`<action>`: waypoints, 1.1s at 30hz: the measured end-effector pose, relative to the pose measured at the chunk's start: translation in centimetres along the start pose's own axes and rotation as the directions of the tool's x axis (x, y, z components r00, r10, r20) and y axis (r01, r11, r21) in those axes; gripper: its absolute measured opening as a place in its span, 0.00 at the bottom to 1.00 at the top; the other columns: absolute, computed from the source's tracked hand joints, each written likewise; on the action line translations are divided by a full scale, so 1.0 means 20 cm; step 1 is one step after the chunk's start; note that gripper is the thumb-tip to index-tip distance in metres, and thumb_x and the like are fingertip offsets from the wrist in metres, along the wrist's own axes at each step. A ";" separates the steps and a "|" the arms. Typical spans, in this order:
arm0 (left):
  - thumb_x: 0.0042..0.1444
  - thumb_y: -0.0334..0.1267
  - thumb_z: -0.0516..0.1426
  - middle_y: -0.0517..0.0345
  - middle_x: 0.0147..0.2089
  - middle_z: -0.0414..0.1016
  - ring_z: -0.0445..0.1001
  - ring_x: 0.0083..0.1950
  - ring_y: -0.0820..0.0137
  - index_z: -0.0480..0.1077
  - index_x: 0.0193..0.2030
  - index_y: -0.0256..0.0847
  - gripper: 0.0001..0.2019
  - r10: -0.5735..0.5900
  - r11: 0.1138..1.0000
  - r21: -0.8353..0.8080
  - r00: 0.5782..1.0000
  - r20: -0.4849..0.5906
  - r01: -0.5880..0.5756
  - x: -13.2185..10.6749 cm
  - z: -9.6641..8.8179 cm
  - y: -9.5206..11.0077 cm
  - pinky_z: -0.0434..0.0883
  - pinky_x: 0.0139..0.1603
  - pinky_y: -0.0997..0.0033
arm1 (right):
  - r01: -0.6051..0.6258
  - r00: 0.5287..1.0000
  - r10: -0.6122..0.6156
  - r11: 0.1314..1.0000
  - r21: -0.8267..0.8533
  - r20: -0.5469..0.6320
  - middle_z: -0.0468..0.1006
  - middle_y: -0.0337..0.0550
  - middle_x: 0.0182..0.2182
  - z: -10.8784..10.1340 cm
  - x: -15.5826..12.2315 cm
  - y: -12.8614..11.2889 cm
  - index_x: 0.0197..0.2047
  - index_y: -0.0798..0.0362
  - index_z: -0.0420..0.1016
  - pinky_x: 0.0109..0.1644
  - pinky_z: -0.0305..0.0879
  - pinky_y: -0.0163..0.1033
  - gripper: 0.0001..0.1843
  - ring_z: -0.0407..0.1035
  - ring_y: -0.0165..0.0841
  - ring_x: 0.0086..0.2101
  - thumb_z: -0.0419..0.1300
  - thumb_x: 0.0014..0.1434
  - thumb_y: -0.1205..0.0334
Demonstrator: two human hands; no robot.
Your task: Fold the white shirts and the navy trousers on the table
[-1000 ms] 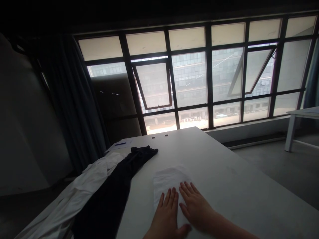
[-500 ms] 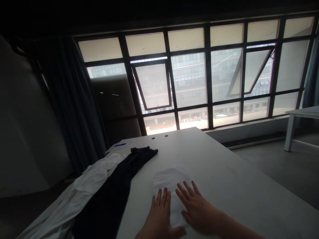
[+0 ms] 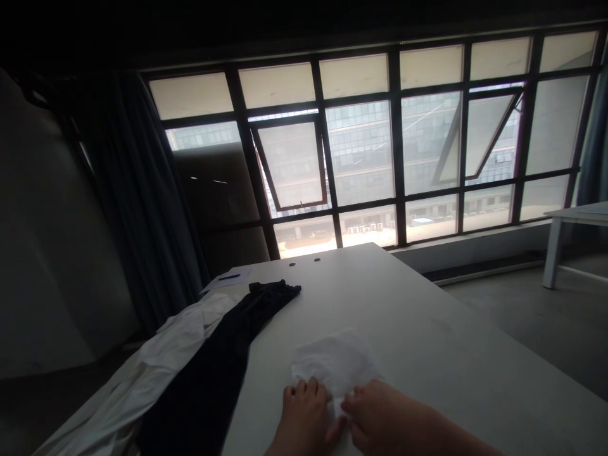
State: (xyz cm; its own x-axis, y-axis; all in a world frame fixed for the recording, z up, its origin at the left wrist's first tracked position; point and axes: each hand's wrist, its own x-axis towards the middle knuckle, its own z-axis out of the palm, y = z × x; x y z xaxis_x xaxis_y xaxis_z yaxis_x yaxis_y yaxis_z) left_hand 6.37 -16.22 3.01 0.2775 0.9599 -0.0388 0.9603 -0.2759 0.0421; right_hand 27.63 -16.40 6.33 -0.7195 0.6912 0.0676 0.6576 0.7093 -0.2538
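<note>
A small piece of white cloth (image 3: 332,360) lies on the white table, its near part covered by my hands. My left hand (image 3: 304,415) is on its near left side, fingers curled down with the tips bent into the fabric. Close beside it on the right, my right hand (image 3: 380,411) is closed, its fingers pinching the cloth. The far part of the cloth spreads out beyond my knuckles, slightly wrinkled.
A black garment (image 3: 213,361) stretches along the table's left side, next to a rumpled white garment (image 3: 166,348). Farther back is a sheet of paper (image 3: 242,276) with a dark pen (image 3: 229,277). Another white table (image 3: 553,253) stands at right, near the windows.
Both hands lay flat with fingers spread on the cloth; now their fingers are curled in on it. The cloth's far edge has drawn nearer to me and become more wrinkled.
</note>
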 end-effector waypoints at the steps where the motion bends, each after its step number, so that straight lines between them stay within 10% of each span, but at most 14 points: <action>1: 0.62 0.54 0.48 0.41 0.60 0.73 0.68 0.61 0.45 0.74 0.56 0.41 0.26 -0.011 1.000 -0.001 0.999 -0.042 0.011 0.00 0.00 0.03 0.60 0.62 0.40 | -0.013 1.000 0.013 1.000 0.002 0.015 0.84 0.49 0.38 -0.01 0.00 -0.01 0.43 0.52 0.81 0.46 0.68 0.43 0.17 0.77 0.43 0.38 0.52 0.58 0.62; 6: 0.63 0.48 0.49 0.49 0.77 0.48 0.47 0.76 0.53 0.54 0.73 0.39 0.33 0.154 0.979 -0.128 0.987 -0.043 -0.158 0.04 0.11 0.08 0.49 0.74 0.51 | -0.103 0.969 0.110 0.994 0.047 -0.219 0.80 0.50 0.52 0.04 0.05 0.02 0.57 0.53 0.75 0.63 0.58 0.45 0.25 0.72 0.42 0.51 0.52 0.57 0.65; 9: 0.67 0.54 0.44 0.56 0.78 0.34 0.36 0.78 0.55 0.41 0.77 0.38 0.37 0.203 0.959 -0.195 0.979 -0.034 -0.205 0.06 0.18 0.05 0.40 0.77 0.51 | -0.089 0.969 0.106 0.993 0.083 -0.224 0.61 0.52 0.69 0.14 0.09 0.10 0.70 0.56 0.60 0.72 0.43 0.49 0.33 0.53 0.44 0.67 0.51 0.63 0.60; 20: 0.56 0.71 0.47 0.47 0.77 0.32 0.32 0.77 0.52 0.42 0.76 0.32 0.53 -0.046 0.995 -0.082 0.994 0.095 0.054 0.07 -0.01 -0.14 0.39 0.75 0.48 | -0.095 0.994 0.101 0.980 0.174 -0.031 0.42 0.55 0.73 0.14 0.07 0.16 0.75 0.58 0.45 0.74 0.37 0.53 0.45 0.38 0.47 0.71 0.44 0.67 0.34; 27: 0.53 0.58 0.56 0.39 0.76 0.45 0.45 0.76 0.47 0.52 0.74 0.29 0.47 -0.058 0.998 -0.005 0.989 0.135 0.059 0.03 -0.09 -0.11 0.47 0.73 0.46 | -0.070 0.998 0.068 0.984 0.162 0.017 0.52 0.64 0.71 0.10 0.01 0.14 0.73 0.61 0.52 0.72 0.44 0.53 0.58 0.48 0.53 0.69 0.54 0.55 0.26; 33: 0.64 0.45 0.48 0.45 0.66 0.68 0.63 0.68 0.53 0.70 0.63 0.41 0.24 0.091 0.996 0.000 0.985 -0.143 -0.092 0.05 -0.03 0.01 0.55 0.70 0.50 | -0.149 0.982 0.158 0.984 0.095 -0.103 0.82 0.53 0.46 0.07 0.04 0.07 0.50 0.52 0.80 0.59 0.65 0.48 0.26 0.75 0.46 0.49 0.50 0.66 0.44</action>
State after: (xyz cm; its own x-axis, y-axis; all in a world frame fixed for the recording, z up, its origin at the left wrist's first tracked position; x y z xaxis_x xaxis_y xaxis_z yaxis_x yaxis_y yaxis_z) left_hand 6.89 -15.34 3.66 0.3563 0.9280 0.1089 0.9308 -0.3627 0.0457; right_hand 27.66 -15.13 4.79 -0.5792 0.8054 0.1258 0.7332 0.5822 -0.3515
